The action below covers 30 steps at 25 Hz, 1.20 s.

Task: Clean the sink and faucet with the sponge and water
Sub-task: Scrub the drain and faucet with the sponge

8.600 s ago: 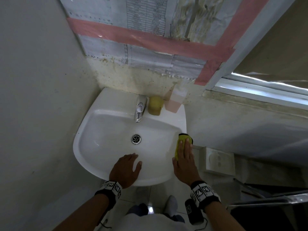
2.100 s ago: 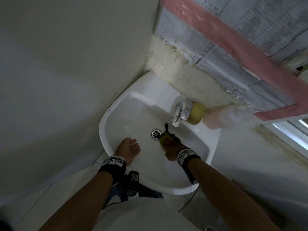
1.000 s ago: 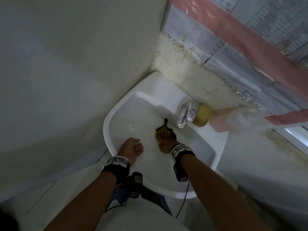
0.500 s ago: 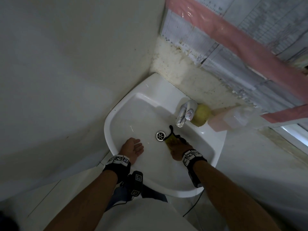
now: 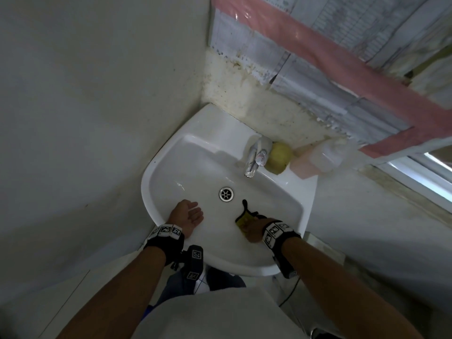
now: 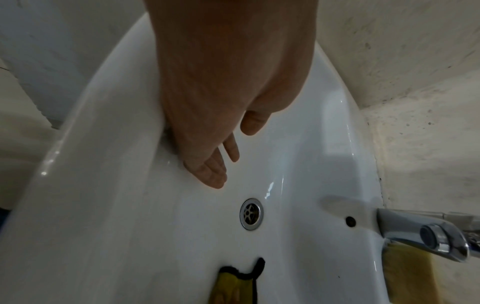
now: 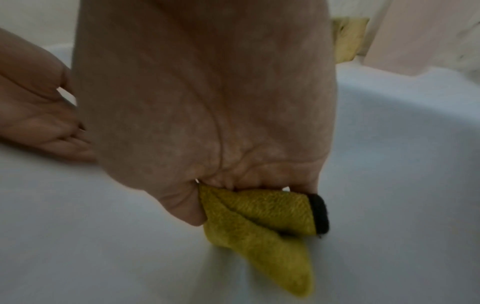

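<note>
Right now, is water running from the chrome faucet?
No: the chrome faucet spout shows no stream above the white ceramic sink.

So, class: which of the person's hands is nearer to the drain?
Left, narrowly. The left hand rests open on the sink's front slope, fingertips just short of the drain; the right hand grips the yellow cloth further back.

Head view steeply down over the sink (image 5: 171, 172); wrist views close inside its basin.
</note>
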Motion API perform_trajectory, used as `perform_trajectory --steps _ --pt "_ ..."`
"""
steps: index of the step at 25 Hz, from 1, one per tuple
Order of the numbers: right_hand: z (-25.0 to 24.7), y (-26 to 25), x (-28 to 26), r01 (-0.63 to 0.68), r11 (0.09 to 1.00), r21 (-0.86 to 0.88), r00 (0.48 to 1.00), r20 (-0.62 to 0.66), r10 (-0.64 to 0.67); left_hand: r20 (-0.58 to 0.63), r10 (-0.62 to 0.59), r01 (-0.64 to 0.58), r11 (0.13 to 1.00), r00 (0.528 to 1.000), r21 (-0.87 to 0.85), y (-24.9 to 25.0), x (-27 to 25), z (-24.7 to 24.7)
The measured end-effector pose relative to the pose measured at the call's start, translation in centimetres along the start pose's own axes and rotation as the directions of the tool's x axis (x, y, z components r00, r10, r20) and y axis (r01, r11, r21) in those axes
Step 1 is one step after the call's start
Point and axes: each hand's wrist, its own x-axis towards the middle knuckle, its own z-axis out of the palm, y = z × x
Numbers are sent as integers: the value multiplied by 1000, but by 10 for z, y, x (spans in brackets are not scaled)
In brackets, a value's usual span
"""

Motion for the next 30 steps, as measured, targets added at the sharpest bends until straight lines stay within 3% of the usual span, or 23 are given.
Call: perform_trajectory --steps 1,6,10,14,17,19,21,25,27,30 --pt "-4 -9 -7 -14 1000 21 999 44 13 -3 3 -3 1000 1000 13 0 0 0" --pt "5 -25 -68 193 976 102 968 142 -207 10 -10 10 997 1000 74 0 -1 2" --pt "-2 -9 -77 94 991 91 989 102 -103 11 -27 26 994 1000 105 1 -3 3" --pt "15 -27 -80 207 956 207 969 92 -230 8 -50 48 990 999 131 2 -4 4" --pt "21 -5 -92 157 924 348 956 183 -231 11 -61 59 989 998 136 2 -3 4" --pt "20 17 -91 137 963 231 963 199 -184 8 -70 68 989 997 133 3 -5 5" --pt "21 12 -90 107 983 150 983 133 -127 10 -70 68 989 997 130 3 -6 4" --pt "27 -21 -87 157 948 277 971 133 -199 16 -74 71 989 997 131 3 -4 4" --pt "25 -13 -92 179 946 269 963 151 -224 18 -76 73 988 997 133 3 -5 4" --pt "19 11 -98 114 975 192 973 175 -148 20 -79 75 988 997 132 2 -5 5"
